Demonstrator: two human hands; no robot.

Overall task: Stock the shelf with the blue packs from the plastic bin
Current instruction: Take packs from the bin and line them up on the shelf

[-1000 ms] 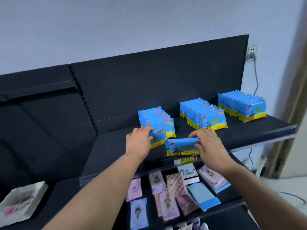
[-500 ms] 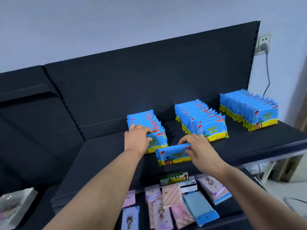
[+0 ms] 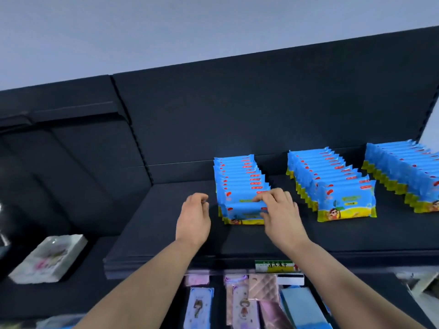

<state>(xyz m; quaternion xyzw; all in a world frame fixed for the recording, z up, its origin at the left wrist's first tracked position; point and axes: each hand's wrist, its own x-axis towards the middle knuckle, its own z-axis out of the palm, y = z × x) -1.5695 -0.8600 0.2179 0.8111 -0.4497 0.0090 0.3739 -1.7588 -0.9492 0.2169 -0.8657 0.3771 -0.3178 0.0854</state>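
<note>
Your right hand (image 3: 280, 210) pinched the front blue pack (image 3: 240, 213) at its 3 o'clock end, with the fingers curled over the top edge and the thumb against the face. That pack stood on its long edge on the dark shelf (image 3: 166, 233). Its long axis ran from 9 to 3 o'clock and its printed face was turned toward you at 6 o'clock. It touched the pack behind it and was the nearest of the left row (image 3: 237, 179).

The pack was glossy blue, with a yellow band along the bottom, a red mark near the upper left corner and a small cartoon figure low on the face. The print was too small to read.

Your left hand (image 3: 193, 217) hung just beside the pack on its 9 o'clock side, apart from it, with the fingers loosely curled and holding nothing.

The left row ran back toward 12 o'clock, up to the shelf's rear panel (image 3: 237, 110). At 3 o'clock from it stood a middle row (image 3: 332, 186) of the same packs. Further toward 3 o'clock stood a third row (image 3: 403, 172), cut off by the picture's edge.

At 6 o'clock, on the shelf lip, sat a green-and-white price label (image 3: 275, 265). Lower down lay pink and pale blue packets (image 3: 240, 305). At 8 o'clock lay a white packet (image 3: 50, 257).
</note>
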